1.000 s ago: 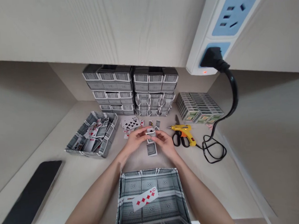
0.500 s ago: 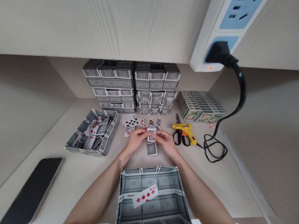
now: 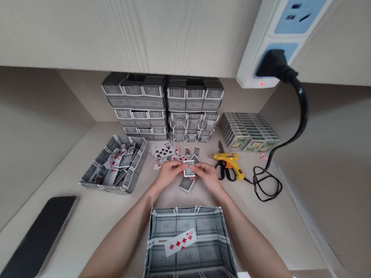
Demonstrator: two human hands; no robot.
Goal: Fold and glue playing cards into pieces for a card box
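Note:
Between my left hand (image 3: 170, 174) and my right hand (image 3: 207, 174), a small grey-backed card piece (image 3: 189, 169) with white edges is pinched at both sides. Just below it, another grey-backed card (image 3: 186, 184) lies tilted on the table. Loose cards (image 3: 162, 150), some face up, are spread behind my left hand. Near me, between my forearms, stands an open box made of grey-backed cards (image 3: 166, 226); a cut diamond card (image 3: 180, 242) lies inside it.
At left are a card-made tray (image 3: 133, 172) of loose cards and a black phone (image 3: 38, 238). Stacked card boxes (image 3: 151, 101) stand behind. Right: yellow glue gun (image 3: 233, 163), black-handled scissors (image 3: 221, 169), card packs (image 3: 248, 130), black cable (image 3: 302, 114), and power strip (image 3: 270, 40) above.
The card on the table below my hands has turned from straight to tilted and shifted slightly. Both hands still hold the card piece, nearly in the same place.

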